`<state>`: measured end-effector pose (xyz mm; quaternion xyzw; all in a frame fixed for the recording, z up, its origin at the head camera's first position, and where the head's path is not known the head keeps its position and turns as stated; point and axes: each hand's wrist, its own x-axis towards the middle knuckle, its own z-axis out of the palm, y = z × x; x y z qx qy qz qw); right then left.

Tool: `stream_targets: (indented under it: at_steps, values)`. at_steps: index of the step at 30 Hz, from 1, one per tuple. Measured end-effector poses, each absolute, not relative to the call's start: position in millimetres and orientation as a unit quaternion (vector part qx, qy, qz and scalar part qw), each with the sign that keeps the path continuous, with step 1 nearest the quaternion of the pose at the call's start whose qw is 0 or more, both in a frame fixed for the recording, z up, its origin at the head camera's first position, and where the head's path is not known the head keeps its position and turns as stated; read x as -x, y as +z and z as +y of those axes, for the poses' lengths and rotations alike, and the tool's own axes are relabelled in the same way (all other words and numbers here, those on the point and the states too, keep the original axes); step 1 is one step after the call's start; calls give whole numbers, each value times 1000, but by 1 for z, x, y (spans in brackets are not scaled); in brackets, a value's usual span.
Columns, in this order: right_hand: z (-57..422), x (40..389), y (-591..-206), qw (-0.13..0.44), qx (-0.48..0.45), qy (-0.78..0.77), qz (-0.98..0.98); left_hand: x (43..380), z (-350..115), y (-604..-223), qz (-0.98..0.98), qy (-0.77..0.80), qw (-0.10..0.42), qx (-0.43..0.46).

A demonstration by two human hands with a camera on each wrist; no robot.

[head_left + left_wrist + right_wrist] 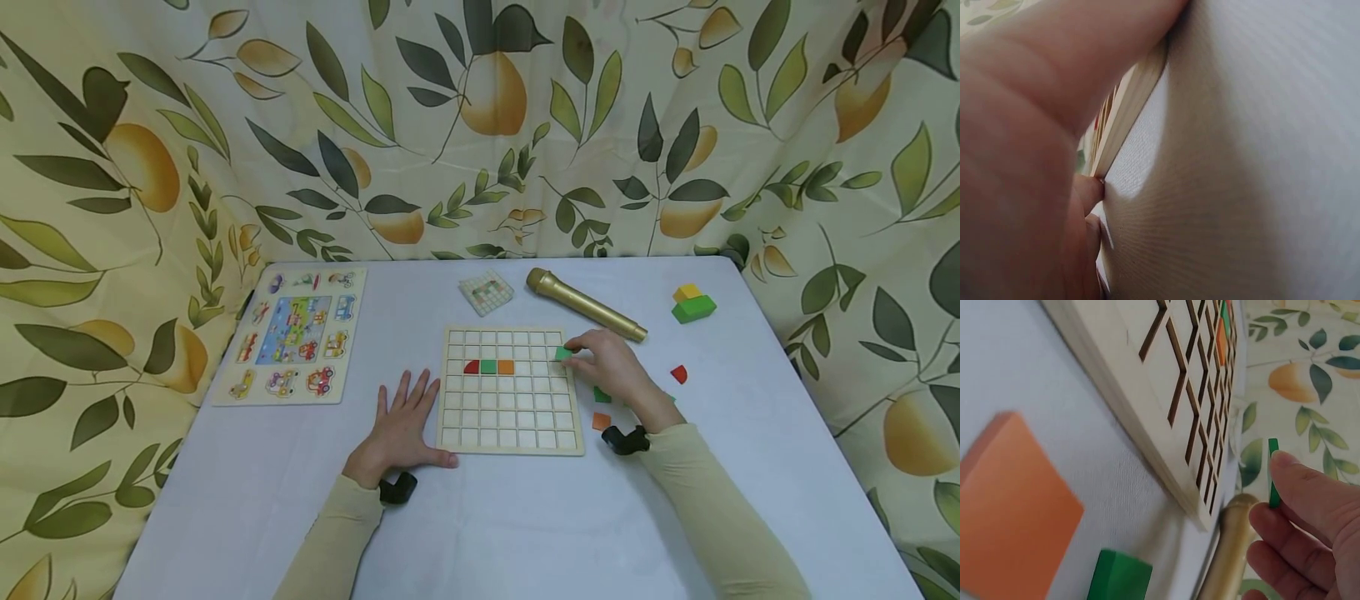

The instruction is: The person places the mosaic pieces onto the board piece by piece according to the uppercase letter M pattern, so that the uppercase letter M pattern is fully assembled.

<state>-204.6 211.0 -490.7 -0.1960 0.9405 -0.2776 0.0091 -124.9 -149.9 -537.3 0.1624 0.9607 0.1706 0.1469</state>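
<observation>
A wooden grid board (510, 417) lies on the white table. In one of its rows sit a red quarter-round piece (472, 367), a green square tile (488, 367) and an orange square tile (506, 367). My right hand (611, 367) pinches another green tile (1274, 472) between thumb and fingers, over the board's right edge. Spread flat on the table, my left hand (401, 429) rests along the board's left side, with its thumb at the lower left corner. Right of the board lie a loose orange tile (602, 422) and a green piece (602, 395), partly beneath the right hand.
A gold microphone (588, 307) and a small patterned card (486, 292) lie behind the board. A picture puzzle board (348, 333) is at the left. Green (694, 309) and yellow (686, 292) blocks stand back right, and a red piece (678, 374) lies nearer.
</observation>
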Motion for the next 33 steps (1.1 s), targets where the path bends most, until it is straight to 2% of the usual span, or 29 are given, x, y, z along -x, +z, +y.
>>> stream_targets:
  at_steps: [10,18,33]
  values:
    - [191,206,-490,35,217,-260,940,123,-149,-536,962,171,139,-163]
    - [180,206,-496,21,258,-243,935,123,-148,-535,962,168,138,-163]
    - [163,210,-506,24,282,-244,928,123,-149,-535,962,170,140,-162]
